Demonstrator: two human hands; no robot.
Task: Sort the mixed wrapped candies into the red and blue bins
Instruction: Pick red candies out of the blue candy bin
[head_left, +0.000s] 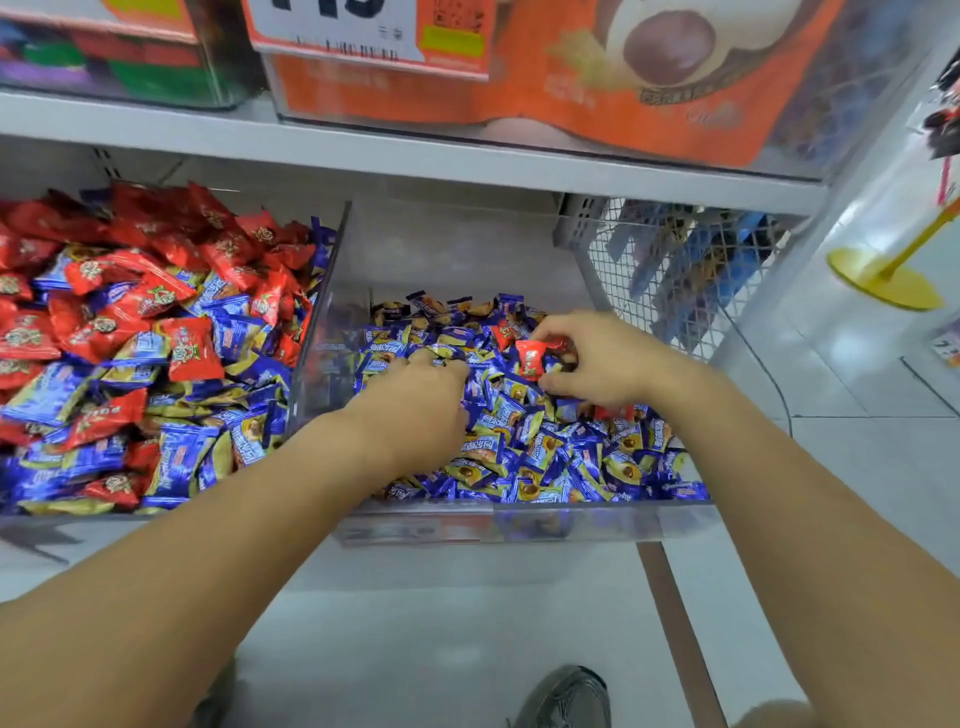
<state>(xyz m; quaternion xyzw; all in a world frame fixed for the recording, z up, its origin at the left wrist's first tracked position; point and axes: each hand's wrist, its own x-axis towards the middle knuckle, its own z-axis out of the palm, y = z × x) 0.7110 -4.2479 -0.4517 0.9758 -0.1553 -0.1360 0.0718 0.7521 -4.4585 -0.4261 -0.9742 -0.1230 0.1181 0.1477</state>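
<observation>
Bins stood side by side on the lower shelf, parted by a clear plastic wall (317, 312) that rose between them. The right bin (519, 522), clear-fronted, held mostly blue-wrapped candies (524, 452), with bare room at its back under the upper shelf (363, 150) and a wire mesh panel (670, 275) closing its right side. The left bin (31, 519) was heaped higher, red candies (104, 332) toward the back and blue mixed in at the front.

Both hands were down in the right bin. The right hand (597, 364) pinched a red candy (532, 358) between thumb and fingers, just above the blue pile. The left hand (421, 395) lay knuckles-up on the blue wrappers with its fingertips buried among them; whether it gripped anything could not be told. Another red wrapper (613, 413) peeked out below the right hand.
</observation>
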